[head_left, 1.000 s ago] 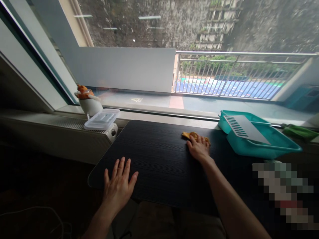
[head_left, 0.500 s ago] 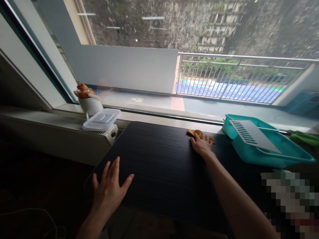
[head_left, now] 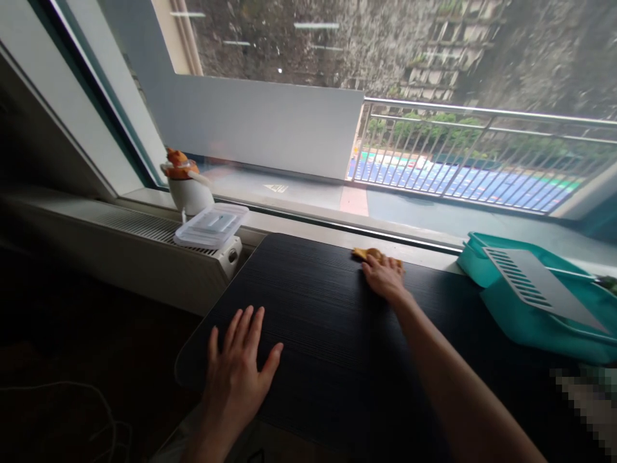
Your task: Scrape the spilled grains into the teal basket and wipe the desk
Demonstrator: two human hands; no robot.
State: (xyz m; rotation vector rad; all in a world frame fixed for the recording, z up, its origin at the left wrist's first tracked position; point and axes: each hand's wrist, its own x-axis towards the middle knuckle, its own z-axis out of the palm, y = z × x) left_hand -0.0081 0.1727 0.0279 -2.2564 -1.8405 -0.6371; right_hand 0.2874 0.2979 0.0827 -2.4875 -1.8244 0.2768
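Note:
My left hand (head_left: 238,370) lies flat on the near left corner of a black table top (head_left: 318,334), fingers spread and empty. My right hand (head_left: 384,276) is stretched out to the table's far edge by the window sill, fingers pressed flat on an orange-yellow cloth (head_left: 367,254). Only the cloth's far end shows beyond my fingertips; the rest is under the hand.
A teal plastic bin (head_left: 511,315) with a grey slotted board (head_left: 540,289) in it sits at the right end. On the left, a clear lidded box (head_left: 212,225) rests on a white appliance, with a white jar topped in orange (head_left: 186,186) behind it. A radiator grille (head_left: 135,222) runs along the sill.
My right hand and the cloth have slid a little leftward along the table's far edge. My left hand has shifted on the near corner. The view has turned left.

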